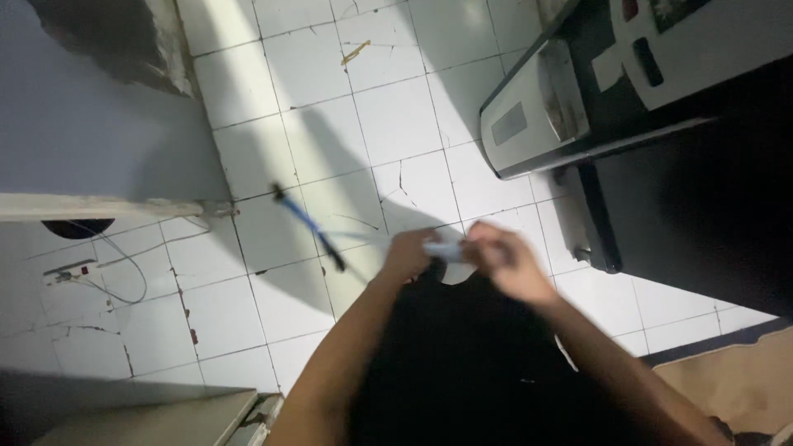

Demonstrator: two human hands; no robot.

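My left hand (409,254) and my right hand (504,260) meet in front of me over a white tiled floor (396,124). Both close on a small pale, bluish-white object (446,250) held between them; it is blurred and I cannot tell what it is. A thin blue and black cord or rod (307,225) slants from the upper left down toward my left hand. My dark clothing fills the lower middle of the view.
A grey and black machine (628,91) with a pale lid stands at the upper right. A bluish wall (83,124) with a ledge lies on the left, with thin white wires (124,272) on cracked tiles below it. A brown board (735,380) lies at the lower right.
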